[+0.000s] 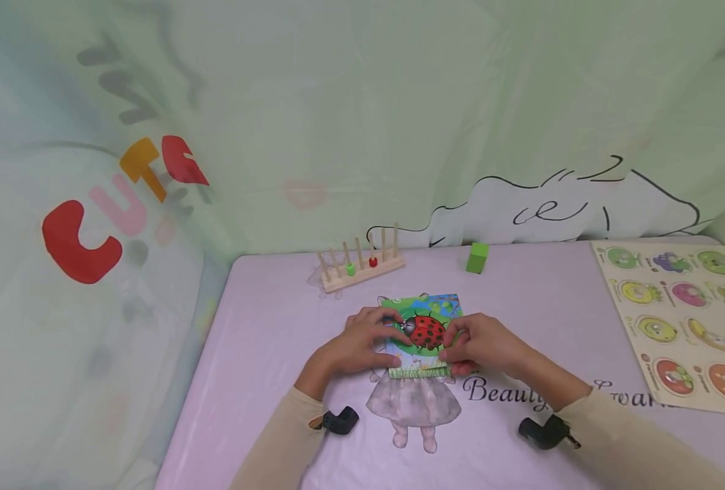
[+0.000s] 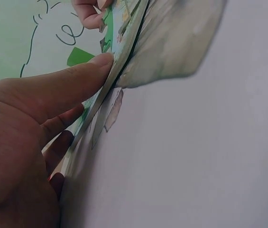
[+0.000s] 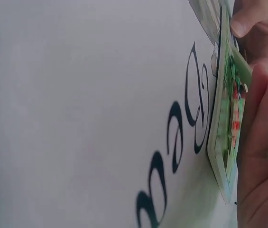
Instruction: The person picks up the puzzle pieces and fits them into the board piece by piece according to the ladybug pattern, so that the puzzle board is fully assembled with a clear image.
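A ladybug puzzle in a thin square board lies on the table, its red spotted beetle set in green and blue scenery. At its left side my left hand rests, thumb stretched along the edge and fingers reaching onto the picture. The left wrist view shows that thumb against the board's edge. Over the lower right part, my right hand pinches a puzzle piece between thumb and fingertips. In the right wrist view this piece tilts up above the board; its picture is mostly hidden.
Behind the puzzle stands a wooden peg rack with a green and a red bead on its pegs. A green block sits near the back edge. A large fruit picture board lies at the right. Printed cloth hangs behind.
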Demonstrator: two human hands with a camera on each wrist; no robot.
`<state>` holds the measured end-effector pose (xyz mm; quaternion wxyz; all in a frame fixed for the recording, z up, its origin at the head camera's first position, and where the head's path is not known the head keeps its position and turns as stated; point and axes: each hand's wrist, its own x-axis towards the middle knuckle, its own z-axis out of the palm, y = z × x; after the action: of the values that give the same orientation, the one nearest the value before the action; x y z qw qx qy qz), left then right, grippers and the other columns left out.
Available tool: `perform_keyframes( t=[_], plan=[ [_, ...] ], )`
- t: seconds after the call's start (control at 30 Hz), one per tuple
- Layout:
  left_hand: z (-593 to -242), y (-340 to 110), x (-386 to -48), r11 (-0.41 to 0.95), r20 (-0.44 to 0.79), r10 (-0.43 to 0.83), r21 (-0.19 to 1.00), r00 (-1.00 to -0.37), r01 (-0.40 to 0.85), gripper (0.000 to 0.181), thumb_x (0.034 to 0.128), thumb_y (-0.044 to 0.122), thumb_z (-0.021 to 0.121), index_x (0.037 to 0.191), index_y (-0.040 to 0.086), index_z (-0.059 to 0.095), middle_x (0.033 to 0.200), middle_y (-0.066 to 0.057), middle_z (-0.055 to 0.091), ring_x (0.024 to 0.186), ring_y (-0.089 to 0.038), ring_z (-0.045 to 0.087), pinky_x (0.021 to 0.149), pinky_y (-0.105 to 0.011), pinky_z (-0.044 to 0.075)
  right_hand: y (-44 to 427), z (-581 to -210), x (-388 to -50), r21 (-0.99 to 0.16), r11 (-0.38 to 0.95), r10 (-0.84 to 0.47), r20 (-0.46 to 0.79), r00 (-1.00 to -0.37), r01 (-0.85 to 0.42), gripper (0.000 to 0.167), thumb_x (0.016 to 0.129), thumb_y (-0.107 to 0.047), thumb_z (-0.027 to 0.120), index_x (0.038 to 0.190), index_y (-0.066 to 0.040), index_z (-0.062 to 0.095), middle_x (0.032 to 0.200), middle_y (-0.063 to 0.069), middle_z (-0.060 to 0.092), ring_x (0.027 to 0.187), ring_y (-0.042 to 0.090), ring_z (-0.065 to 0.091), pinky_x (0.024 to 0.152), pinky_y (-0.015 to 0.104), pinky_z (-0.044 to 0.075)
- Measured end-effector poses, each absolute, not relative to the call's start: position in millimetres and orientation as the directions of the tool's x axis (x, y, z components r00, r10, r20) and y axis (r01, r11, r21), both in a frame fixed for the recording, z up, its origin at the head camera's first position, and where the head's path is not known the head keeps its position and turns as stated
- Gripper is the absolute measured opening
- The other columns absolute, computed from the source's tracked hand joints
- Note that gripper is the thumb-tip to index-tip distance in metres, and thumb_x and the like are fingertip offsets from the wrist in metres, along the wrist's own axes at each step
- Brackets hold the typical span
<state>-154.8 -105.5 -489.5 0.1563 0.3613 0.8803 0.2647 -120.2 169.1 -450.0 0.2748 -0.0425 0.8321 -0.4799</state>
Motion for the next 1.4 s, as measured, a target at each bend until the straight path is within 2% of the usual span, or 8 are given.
perform_keyframes(
  t=[0.43, 0.67, 0.93, 1.07, 1.17, 1.23, 1.3, 1.4],
  plan=[
    [-487, -103, -153, 0.612, -0.077, 0.705, 0.568, -0.705, 0.55, 0.036, 0.0909, 0.041, 0.075, 0.126, 0.034, 0.071, 0.149, 0.004, 0.046, 0.141, -0.024, 0.035, 0.109, -0.049, 0.03, 160, -450, -119, -0.777, 0.583, -0.242, -0.446, -0.862, 0.238, 0.025, 0.082, -0.014, 0.084, 0.089, -0.003, 0.063, 0.061, 0.003, 0.067, 0.055, 0.012, 0.067, 0.055, 0.026, 0.056],
    [-476, -81, -138, 0.755, -0.134, 0.596, 0.428, -0.792, 0.496, 0.059, 0.0959, 0.053, 0.065, 0.15, 0.036, 0.051, 0.148, 0.006, 0.046, 0.138, -0.025, 0.037, 0.106, -0.053, 0.036, 160, -455, -120, -0.697, 0.695, -0.187, -0.416, -0.89, 0.18, 0.027, 0.078, -0.022, 0.088, 0.079, -0.007, 0.066, 0.059, 0.002, 0.067, 0.053, 0.011, 0.066, 0.056, 0.027, 0.052],
    [-472, -69, -125, 0.814, -0.085, 0.55, 0.277, -0.831, 0.51, 0.055, 0.0953, 0.052, 0.067, 0.147, 0.038, 0.055, 0.141, 0.004, 0.047, 0.12, -0.021, 0.045, 0.101, -0.053, 0.041, 163, -452, -122, -0.642, 0.766, -0.243, -0.341, -0.908, 0.036, 0.029, 0.078, -0.029, 0.088, 0.075, -0.011, 0.065, 0.055, -0.001, 0.062, 0.052, 0.013, 0.06, 0.056, 0.029, 0.045],
    [-471, -69, -125, 0.816, -0.075, 0.551, 0.258, -0.831, 0.518, 0.055, 0.0951, 0.054, 0.066, 0.147, 0.039, 0.055, 0.14, 0.004, 0.048, 0.12, -0.02, 0.046, 0.098, -0.052, 0.043, 169, -451, -125, -0.58, 0.792, -0.335, -0.154, -0.93, -0.189, 0.021, 0.08, -0.028, 0.087, 0.085, -0.015, 0.072, 0.075, 0.0, 0.069, 0.075, 0.022, 0.065, 0.068, 0.038, 0.052],
    [-471, -68, -126, 0.815, -0.073, 0.556, 0.24, -0.828, 0.527, 0.056, 0.095, 0.055, 0.066, 0.147, 0.039, 0.054, 0.141, 0.004, 0.049, 0.119, -0.02, 0.047, 0.096, -0.051, 0.044, 175, -453, -126, -0.498, 0.792, -0.428, -0.039, -0.903, -0.354, 0.03, 0.082, -0.028, 0.085, 0.107, -0.014, 0.078, 0.114, 0.008, 0.074, 0.114, 0.037, 0.065, 0.093, 0.054, 0.053],
    [-470, -68, -126, 0.816, -0.071, 0.558, 0.23, -0.827, 0.53, 0.056, 0.0949, 0.055, 0.066, 0.147, 0.039, 0.055, 0.142, 0.003, 0.048, 0.121, -0.021, 0.047, 0.097, -0.051, 0.044, 179, -455, -126, -0.454, 0.787, -0.481, -0.029, -0.876, -0.417, 0.041, 0.084, -0.03, 0.083, 0.121, -0.014, 0.076, 0.138, 0.012, 0.066, 0.136, 0.046, 0.051, 0.104, 0.063, 0.046],
    [-471, -67, -126, 0.819, -0.068, 0.555, 0.222, -0.829, 0.53, 0.056, 0.0948, 0.055, 0.066, 0.147, 0.039, 0.055, 0.146, 0.002, 0.048, 0.127, -0.022, 0.046, 0.099, -0.052, 0.044, 181, -457, -125, -0.435, 0.785, -0.515, -0.062, -0.855, -0.441, 0.048, 0.087, -0.034, 0.08, 0.131, -0.015, 0.072, 0.149, 0.011, 0.058, 0.143, 0.047, 0.043, 0.106, 0.063, 0.044],
    [-472, -66, -126, 0.819, -0.059, 0.547, 0.242, -0.835, 0.52, 0.056, 0.0953, 0.053, 0.066, 0.148, 0.036, 0.055, 0.156, 0.0, 0.043, 0.143, -0.025, 0.04, 0.108, -0.059, 0.04, 181, -458, -123, -0.408, 0.789, -0.532, -0.077, -0.844, -0.46, 0.05, 0.089, -0.039, 0.077, 0.134, -0.018, 0.069, 0.149, 0.009, 0.057, 0.143, 0.047, 0.043, 0.104, 0.062, 0.046]
  ],
)
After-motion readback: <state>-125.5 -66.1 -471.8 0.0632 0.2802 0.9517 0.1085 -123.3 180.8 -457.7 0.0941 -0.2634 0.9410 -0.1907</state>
